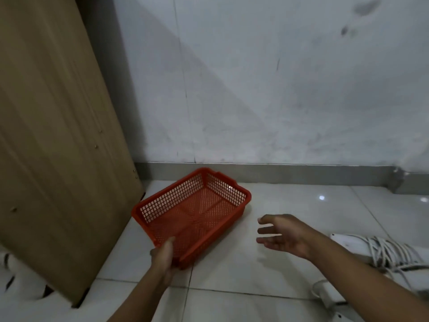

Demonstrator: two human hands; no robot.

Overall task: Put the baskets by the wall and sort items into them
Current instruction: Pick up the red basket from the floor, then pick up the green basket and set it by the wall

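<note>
While our left hand (163,259) grips the near corner of the red basket (192,212) on the floor near the wall (278,89), our right hand (282,235) hovers open, empty; next, we judge, slide it farther to the wall

**Red basket on floor near wall, left hand gripping it**

Red mesh basket (192,211), empty, sits on white floor tiles (290,205) near the grey wall (267,89), angled. Left hand (163,259) grips its near corner, thumb on the rim. Right hand (282,234) hovers apart to the right, fingers spread, holding nothing. Wooden panel (53,135) stands left. White coiled cable (385,252) lies at far right.
</note>
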